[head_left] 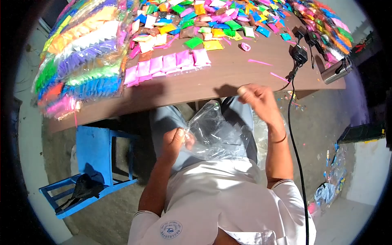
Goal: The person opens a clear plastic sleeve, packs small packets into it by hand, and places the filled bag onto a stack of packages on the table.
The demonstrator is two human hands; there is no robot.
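A clear plastic bag (216, 130) lies across my lap, its left edge pinched in my left hand (175, 141). Raised at the table's front edge, to the right of the bag and apart from it, is my right hand (259, 100); its fingers are curled together, and whatever they hold, if anything, is too small to make out. On the brown table (228, 75) lies a row of pink packets (163, 64) in clear wrapping. Behind it many small coloured packets (194, 42) are spread loosely.
Bundles of coloured packets (87, 49) cover the table's left side. More bundles (326, 24), black adapters (299, 54) and a metal flask (337, 71) are at the right. A black cable (295, 151) hangs beside my right arm. A blue stool (94, 147) stands at lower left.
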